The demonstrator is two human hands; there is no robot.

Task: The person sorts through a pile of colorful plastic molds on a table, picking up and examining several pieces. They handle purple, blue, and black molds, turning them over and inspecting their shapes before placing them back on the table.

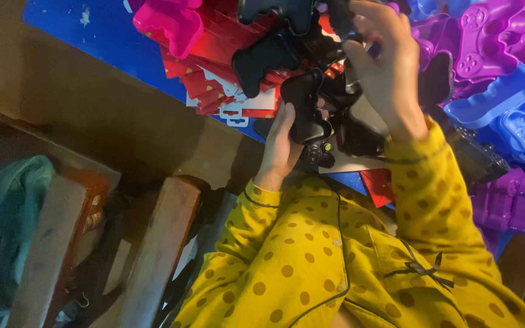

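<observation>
My left hand (281, 149) grips a black game-controller shell (305, 112) from below, just above my lap. Higher up, my right hand (381, 67) closes around another black controller part (338, 21), with its fingers curled at the top of the view. Between the two hands sits a black controller body (360, 136) with small buttons near its lower edge. Two more black shells (265, 58) lie on the pile just left of my hands. My yellow spotted sleeves (420, 182) cover both forearms.
A stack of red printed cards (214, 82) lies on the blue surface (110, 36). A pink shell (168, 21) lies top left; purple (487, 39) and blue shells (505, 100) are piled right. Wooden slats (153, 255) and teal cloth (4, 206) lie lower left.
</observation>
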